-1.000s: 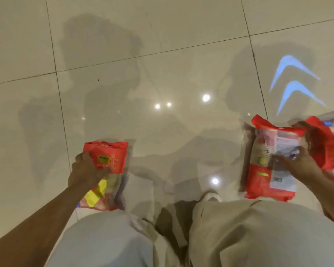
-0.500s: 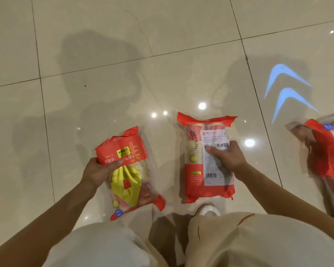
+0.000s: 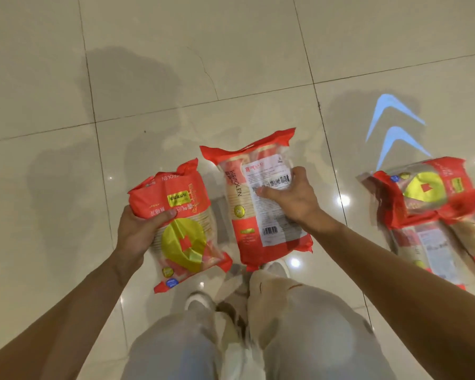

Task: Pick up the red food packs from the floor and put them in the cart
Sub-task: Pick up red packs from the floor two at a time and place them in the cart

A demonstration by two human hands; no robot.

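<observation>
My left hand grips a red food pack with a yellow round emblem, held above the floor in front of my legs. My right hand grips a second red food pack, its white label and barcode side facing up, just right of the first. Several more red food packs lie in a pile on the floor at the right edge. No cart is in view.
Glossy beige floor tiles spread all around, with ceiling lights mirrored in them. Two blue arrow shapes are projected on the floor beyond the pile. My light trousers and white shoes fill the bottom centre.
Both hands have lifted their packs off the floor and brought them together in front of me. The right hand's pack moved left, away from the pile.
</observation>
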